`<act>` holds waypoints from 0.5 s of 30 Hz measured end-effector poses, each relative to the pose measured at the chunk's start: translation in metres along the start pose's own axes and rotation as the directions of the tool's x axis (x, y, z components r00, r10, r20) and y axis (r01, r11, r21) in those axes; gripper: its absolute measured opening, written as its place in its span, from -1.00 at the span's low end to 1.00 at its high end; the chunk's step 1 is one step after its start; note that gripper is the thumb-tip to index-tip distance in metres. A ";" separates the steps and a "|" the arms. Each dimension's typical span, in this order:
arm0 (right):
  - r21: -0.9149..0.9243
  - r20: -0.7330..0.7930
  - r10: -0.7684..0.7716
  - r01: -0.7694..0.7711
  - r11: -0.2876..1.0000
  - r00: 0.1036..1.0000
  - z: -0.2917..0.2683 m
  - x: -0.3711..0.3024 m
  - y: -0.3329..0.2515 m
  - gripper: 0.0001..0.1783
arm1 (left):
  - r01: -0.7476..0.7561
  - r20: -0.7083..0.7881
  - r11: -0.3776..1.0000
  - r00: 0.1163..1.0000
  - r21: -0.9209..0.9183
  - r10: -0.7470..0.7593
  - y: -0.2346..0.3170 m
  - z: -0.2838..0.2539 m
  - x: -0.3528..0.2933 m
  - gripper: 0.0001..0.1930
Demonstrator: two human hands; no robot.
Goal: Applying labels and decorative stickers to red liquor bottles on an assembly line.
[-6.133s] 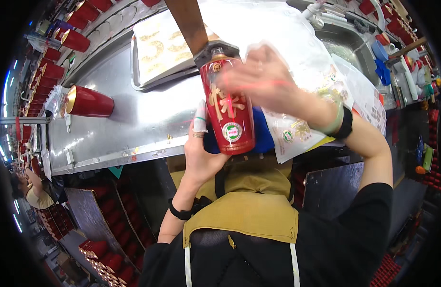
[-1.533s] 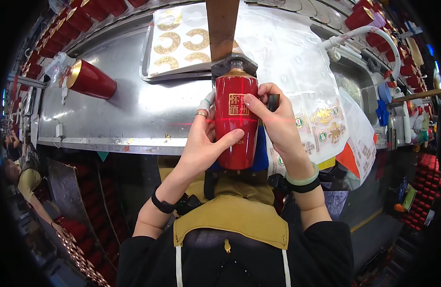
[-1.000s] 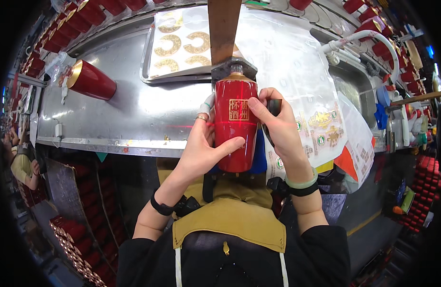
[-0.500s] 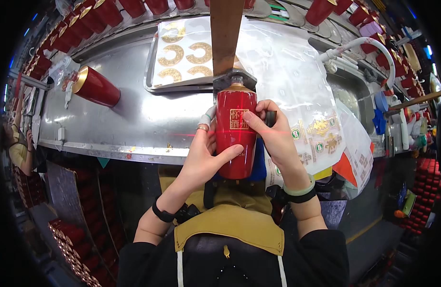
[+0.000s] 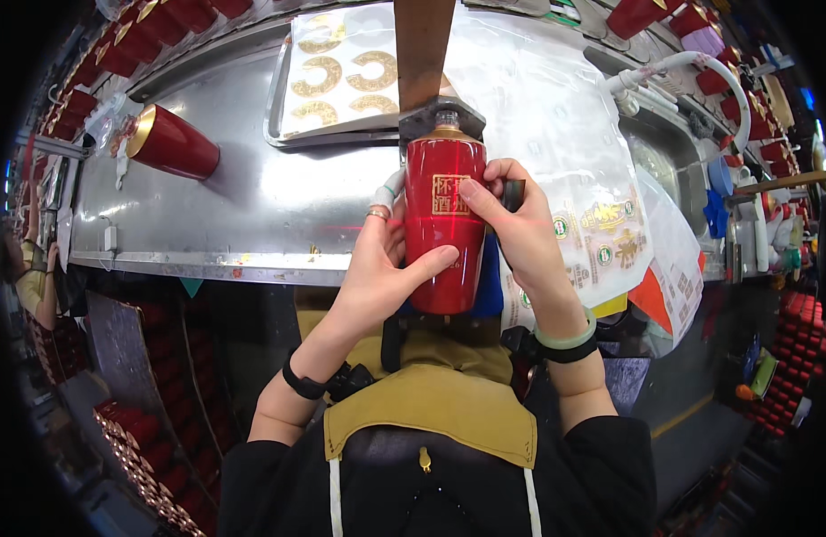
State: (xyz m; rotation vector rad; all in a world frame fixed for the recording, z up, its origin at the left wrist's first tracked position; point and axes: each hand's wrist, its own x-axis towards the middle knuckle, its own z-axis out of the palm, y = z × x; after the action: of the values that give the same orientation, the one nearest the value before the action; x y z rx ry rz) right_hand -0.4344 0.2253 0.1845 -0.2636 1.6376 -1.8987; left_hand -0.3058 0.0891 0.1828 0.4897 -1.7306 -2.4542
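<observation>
A red bottle (image 5: 444,242) with a gold shoulder and a square gold label lies in front of me, its neck pointing away against a dark metal bracket (image 5: 466,116). My left hand (image 5: 374,268) holds its left side, thumb across the lower body; white wrapping covers a fingertip. From the right, my right hand (image 5: 525,224) grips the bottle, thumb on the label's edge. A small dark piece (image 5: 514,194) sits at that hand's fingers; its kind is unclear. A thin red light line crosses the bottle. The fingers beneath the bottle are hidden.
A metal tray (image 5: 274,121) bears a sheet of gold arc-shaped stickers (image 5: 316,76). Another red bottle (image 5: 175,143) lies on the steel bench at left. An upright brown bar (image 5: 422,54) rises beyond the bracket. Clear plastic sheeting (image 5: 538,107) covers the right side, beside a white curved pipe (image 5: 690,63).
The bench, bottle and hands all sit slightly higher in the picture. My hold on the bottle looks the same.
</observation>
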 end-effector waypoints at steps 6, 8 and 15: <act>0.012 0.005 0.006 -0.006 1.000 1.000 0.000 0.001 0.000 -0.76 | -0.001 -0.008 1.000 1.000 0.000 0.001 0.001 0.001 -0.001 0.02; 0.009 0.011 -0.001 0.001 1.000 1.000 -0.001 0.001 0.001 -0.77 | -0.001 -0.013 1.000 1.000 0.001 0.001 0.001 0.001 -0.001 0.02; -0.044 0.007 -0.002 0.002 0.999 1.000 -0.001 -0.002 0.001 -0.78 | 0.019 -0.013 1.000 1.000 0.015 -0.019 0.004 0.002 -0.002 0.03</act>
State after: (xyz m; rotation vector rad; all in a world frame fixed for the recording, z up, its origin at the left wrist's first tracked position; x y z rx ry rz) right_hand -0.4335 0.2272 0.1836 -0.2901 1.6767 -1.8623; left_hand -0.3053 0.0899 0.1873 0.5239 -1.7484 -2.4473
